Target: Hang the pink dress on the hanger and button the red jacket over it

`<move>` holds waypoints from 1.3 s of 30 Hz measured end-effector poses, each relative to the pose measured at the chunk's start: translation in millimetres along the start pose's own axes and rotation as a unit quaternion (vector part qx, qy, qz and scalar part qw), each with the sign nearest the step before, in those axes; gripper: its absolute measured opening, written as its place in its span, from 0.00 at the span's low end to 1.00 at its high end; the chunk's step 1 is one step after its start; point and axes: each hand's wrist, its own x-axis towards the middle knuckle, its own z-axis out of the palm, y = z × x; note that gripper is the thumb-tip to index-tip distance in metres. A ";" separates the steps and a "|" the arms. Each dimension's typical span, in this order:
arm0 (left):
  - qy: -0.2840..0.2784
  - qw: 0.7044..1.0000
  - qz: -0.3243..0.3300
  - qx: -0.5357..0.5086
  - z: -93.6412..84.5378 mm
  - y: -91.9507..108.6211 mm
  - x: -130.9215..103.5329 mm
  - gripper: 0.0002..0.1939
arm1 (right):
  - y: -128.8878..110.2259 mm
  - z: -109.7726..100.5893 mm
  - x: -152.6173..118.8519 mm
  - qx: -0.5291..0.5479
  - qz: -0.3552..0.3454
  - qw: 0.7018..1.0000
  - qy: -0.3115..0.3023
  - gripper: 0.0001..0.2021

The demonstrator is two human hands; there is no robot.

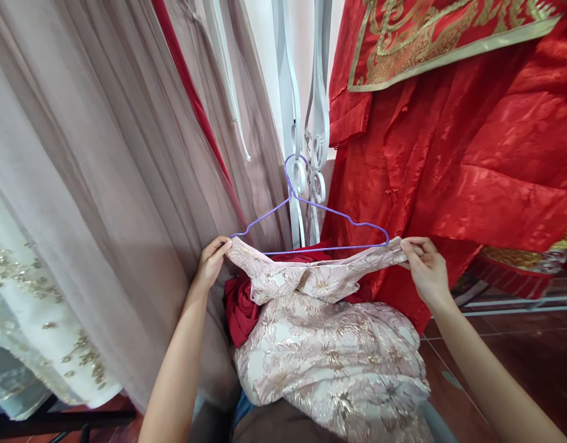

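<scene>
Beside greyish-pink fabric [122, 160] at the left of the frame, pinching one shoulder strap of the pale floral dress [332, 351] between thumb and fingers of the left hand [212, 261]. Across the centre, holding the neckline wide between both grips, with bodice and skirt below, in the lower centre, and a purple hanger [291, 192] just above. At centre right, before red garments [426, 166], pinching the other strap with the right hand [424, 263].

The one view looks from the person's head — forward and down, close over both hands [212, 263] [426, 268].
</scene>
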 end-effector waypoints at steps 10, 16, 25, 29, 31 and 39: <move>0.009 1.000 -0.010 -0.026 -1.2 -2.5 1.0 0.13 | 1.0 -0.2 -1.4 0.005 -0.016 1.000 0.007 0.18; 0.009 0.999 -0.011 -0.034 -2.1 -2.5 1.3 0.13 | 0.3 0.1 -1.4 0.003 -0.012 1.000 0.013 0.17; 0.010 0.999 -0.013 -0.031 -3.2 -2.8 1.5 0.13 | 1.1 0.0 2.1 -0.008 -0.019 1.000 0.006 0.16; -0.004 1.000 -0.011 -0.021 -5.3 -0.1 2.3 0.12 | -10.7 13.1 18.5 -0.059 -0.100 0.993 -0.017 0.13; -0.014 1.000 -0.013 -0.016 -6.0 1.2 1.5 0.12 | -20.9 28.0 29.6 -0.099 -0.151 0.983 -0.038 0.11; -0.012 0.999 -0.020 -0.041 -3.7 -1.2 -3.6 0.12 | -44.7 73.5 39.4 -0.301 -0.215 0.907 -0.201 0.08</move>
